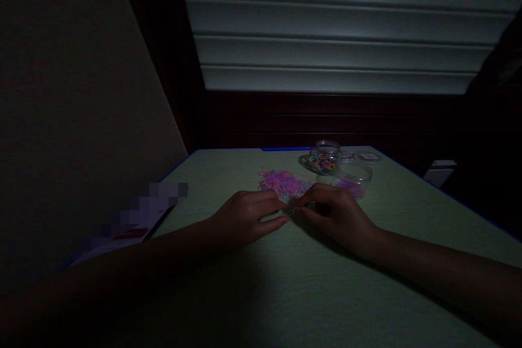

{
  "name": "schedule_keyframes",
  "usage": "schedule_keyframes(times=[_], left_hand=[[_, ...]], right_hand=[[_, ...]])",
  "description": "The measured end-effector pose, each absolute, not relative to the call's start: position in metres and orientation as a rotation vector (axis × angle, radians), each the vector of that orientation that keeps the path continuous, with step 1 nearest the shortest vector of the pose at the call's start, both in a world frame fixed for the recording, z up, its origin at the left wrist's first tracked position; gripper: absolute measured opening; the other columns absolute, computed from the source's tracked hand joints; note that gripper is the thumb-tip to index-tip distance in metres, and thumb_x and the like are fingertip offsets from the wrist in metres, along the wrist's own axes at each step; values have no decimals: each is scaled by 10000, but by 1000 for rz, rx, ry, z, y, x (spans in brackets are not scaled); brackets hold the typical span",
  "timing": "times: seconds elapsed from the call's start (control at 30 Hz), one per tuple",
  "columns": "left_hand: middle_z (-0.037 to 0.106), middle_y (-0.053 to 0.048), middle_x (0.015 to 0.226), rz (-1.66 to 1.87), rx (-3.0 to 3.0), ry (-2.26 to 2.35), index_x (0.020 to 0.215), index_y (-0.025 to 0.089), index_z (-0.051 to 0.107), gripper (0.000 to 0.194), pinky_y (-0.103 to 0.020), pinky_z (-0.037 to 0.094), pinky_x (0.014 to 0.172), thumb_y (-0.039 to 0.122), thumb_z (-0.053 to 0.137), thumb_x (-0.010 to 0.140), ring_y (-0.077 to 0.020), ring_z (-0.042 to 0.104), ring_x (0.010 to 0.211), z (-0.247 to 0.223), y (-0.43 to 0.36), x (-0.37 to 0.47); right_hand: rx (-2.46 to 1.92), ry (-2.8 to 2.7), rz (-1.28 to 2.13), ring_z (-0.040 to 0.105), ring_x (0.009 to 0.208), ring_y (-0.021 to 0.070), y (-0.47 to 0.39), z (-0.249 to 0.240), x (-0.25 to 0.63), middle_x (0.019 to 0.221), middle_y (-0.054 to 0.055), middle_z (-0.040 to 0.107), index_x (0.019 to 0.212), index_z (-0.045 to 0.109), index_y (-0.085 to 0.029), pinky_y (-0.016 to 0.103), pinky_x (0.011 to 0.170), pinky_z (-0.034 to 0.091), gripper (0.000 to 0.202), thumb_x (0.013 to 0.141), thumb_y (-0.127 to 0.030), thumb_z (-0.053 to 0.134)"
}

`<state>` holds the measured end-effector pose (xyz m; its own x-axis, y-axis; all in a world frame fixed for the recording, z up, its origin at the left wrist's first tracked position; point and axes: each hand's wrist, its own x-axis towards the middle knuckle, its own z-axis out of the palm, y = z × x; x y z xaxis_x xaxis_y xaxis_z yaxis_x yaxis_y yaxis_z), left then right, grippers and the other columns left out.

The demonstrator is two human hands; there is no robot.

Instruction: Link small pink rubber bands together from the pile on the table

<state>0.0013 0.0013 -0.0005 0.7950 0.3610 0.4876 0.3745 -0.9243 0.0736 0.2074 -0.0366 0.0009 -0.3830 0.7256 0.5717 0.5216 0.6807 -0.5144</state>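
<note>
A thin pale rubber band [291,210] spans the small gap between my fingertips, low over the table. My right hand [342,220] pinches one end of it between thumb and forefinger. At the other end are the thumb and forefinger of my left hand [248,216]; the exact contact is hard to make out in the dim light. Just beyond my hands lies a loose pile of small pink and purple rubber bands [281,180]. Behind my right hand stands a clear open tub [361,174] with more pink bands inside, partly hidden by the hand.
A clear jar [324,159] of multicoloured bands stands near the far edge of the green-topped table [326,293]. To its right lies a clear round lid [367,157]. A pale flat item [138,228] is by the left edge; a white object [440,171] is beyond the right edge.
</note>
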Motion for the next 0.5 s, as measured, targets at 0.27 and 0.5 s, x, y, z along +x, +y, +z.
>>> schedule_keyframes(times=[0.27,0.5], left_hand=[[577,-48,822,-735,-2969,-589,945,154,574,198,-207,416,657,248,434,840,-111,539,735,0,2,0],[588,-50,831,-752,-2934,-572,955,148,576,202,-211,424,651,210,419,843,-109,545,736,0,2,0]], right_hand=[[-930,-2097,327,533,679,110,-38,3,207,744,8,600,789,622,-184,233,634,402,89,752,-166,543],[-930,-2082,331,536,696,110,-38,3,207,757,7,600,808,624,-186,234,647,400,98,759,-181,539]])
